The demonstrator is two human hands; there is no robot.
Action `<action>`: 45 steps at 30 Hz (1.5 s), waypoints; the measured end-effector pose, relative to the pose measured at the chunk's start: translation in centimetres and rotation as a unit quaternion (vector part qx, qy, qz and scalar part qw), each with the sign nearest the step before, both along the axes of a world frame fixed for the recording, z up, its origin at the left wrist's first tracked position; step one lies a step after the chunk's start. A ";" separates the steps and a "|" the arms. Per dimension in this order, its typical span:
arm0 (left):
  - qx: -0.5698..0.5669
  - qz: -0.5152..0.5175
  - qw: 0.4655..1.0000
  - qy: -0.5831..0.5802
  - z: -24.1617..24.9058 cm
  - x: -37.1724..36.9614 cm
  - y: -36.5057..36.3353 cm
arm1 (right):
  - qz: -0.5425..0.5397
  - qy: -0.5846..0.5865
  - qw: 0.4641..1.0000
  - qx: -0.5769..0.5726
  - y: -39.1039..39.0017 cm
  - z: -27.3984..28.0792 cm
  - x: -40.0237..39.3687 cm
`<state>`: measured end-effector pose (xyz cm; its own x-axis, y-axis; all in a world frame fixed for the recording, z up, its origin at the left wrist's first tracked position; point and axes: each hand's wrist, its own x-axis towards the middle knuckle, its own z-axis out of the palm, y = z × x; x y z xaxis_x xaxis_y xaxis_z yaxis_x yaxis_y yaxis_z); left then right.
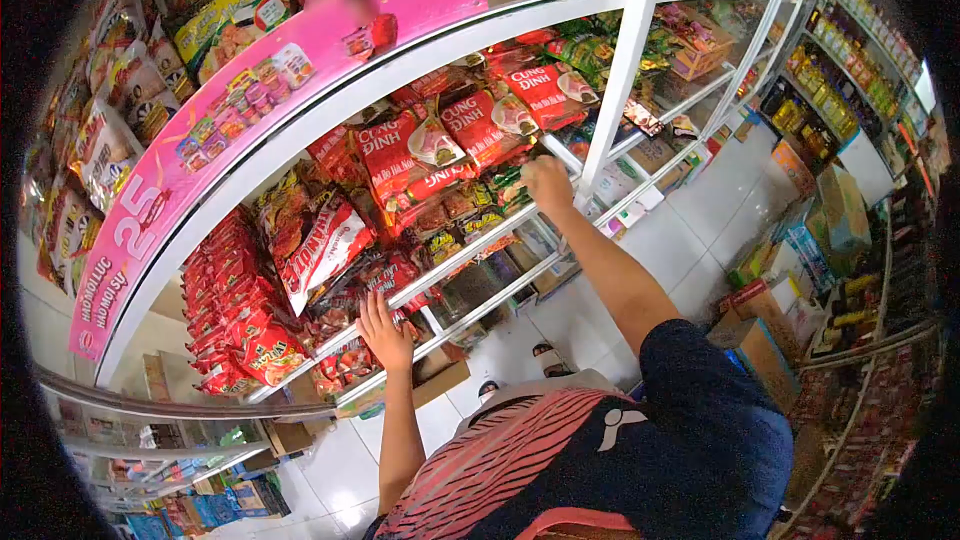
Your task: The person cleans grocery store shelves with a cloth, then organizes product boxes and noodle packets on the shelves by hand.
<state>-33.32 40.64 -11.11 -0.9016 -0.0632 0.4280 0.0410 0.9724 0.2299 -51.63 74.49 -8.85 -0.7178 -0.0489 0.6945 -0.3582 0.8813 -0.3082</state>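
Note:
My left hand rests with its fingers spread on the white front rail of the glass shelf, near red noodle packets. My right hand reaches over the rail farther right, its fingers curled down beside a green packet; what is under the fingertips is hidden. Large red "Cung Đình" noodle bags lie in rows behind the hands. A red and white bag leans at an angle to the left of them. Small brown and yellow packets lie between my hands.
A white upright post stands just right of my right hand. A pink banner runs along the upper shelf. Stacks of small red packets fill the left end. Cardboard boxes stand on the tiled floor; bottles line far shelves.

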 end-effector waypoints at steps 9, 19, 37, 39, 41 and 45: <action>0.005 0.004 1.000 0.018 -0.5 -0.3 0.3 | 0.081 -0.080 0.993 0.010 -12.6 -0.2 3.5; -0.001 0.003 1.000 0.004 -0.2 0.1 0.1 | -0.075 0.097 0.986 -0.110 0.9 0.3 -1.0; -0.020 -0.006 1.000 0.003 0.0 -0.1 0.1 | -0.067 -0.051 0.996 -0.010 -0.4 0.8 -0.4; -0.002 0.001 1.000 -0.017 0.5 0.1 0.5 | -0.062 -0.074 0.993 -0.074 -3.9 -3.8 -1.4; -0.005 -0.001 1.000 -0.012 0.0 -0.1 0.4 | -0.007 -0.101 0.993 -0.054 -8.6 0.5 3.9; -0.003 0.003 1.000 -0.009 0.0 0.0 0.4 | 0.118 -0.033 0.989 -0.079 -11.7 -0.6 6.0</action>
<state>-33.27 41.03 -11.11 -0.9090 -0.0665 0.4115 0.0304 0.9740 0.2246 -45.62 62.83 -9.41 -0.7431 -0.1157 0.6590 -0.5235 0.7140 -0.4649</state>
